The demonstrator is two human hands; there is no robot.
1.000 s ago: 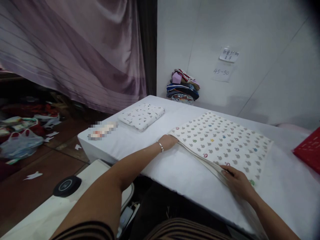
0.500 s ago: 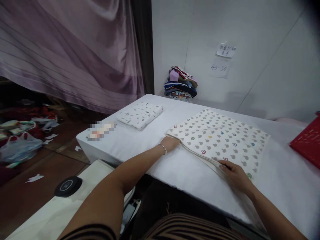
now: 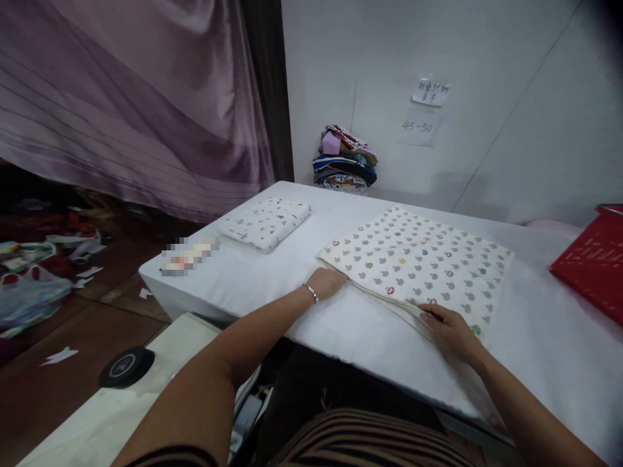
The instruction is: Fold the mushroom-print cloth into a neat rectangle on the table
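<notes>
A cream cloth (image 3: 413, 256) printed with grey shapes and small coloured mushroom-like figures lies folded in layers on the white-covered table (image 3: 296, 305). My left hand (image 3: 328, 283), with a bracelet at the wrist, is closed on its near left corner; the fingertips are hidden under the fabric. Farther right along the near edge, my right hand (image 3: 448, 329) pinches the layers, its fingers on top. Between the two hands the edge is slightly lifted and the layers part a little. Another folded white cloth (image 3: 267, 224) with small dark prints rests at the left.
Folded textiles (image 3: 344, 159) are piled against the wall at the back. A red fabric item (image 3: 591, 263) stands at the right. On a white surface at lower left sits a round black object (image 3: 126, 367). A purple curtain (image 3: 195, 97) hangs behind, and plastic bags (image 3: 34, 295) lie on the floor.
The view has shifted slightly, so the scene sits a little farther left. Both hands keep their places on the cloth's near edge; the cloth looks nearly the same.
</notes>
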